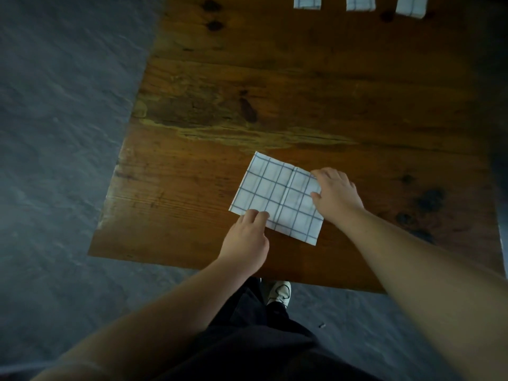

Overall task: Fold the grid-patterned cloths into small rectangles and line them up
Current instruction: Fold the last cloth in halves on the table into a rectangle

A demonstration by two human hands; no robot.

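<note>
Grid cloth flat; left hand pinches near edge, right hand pinches right edge.

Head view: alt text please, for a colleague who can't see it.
Two hands grip a part-folded grid cloth on the near side of a wooden table, the left hand at its near edge, the right hand at its right edge. Three folded cloths line the far edge.
</note>
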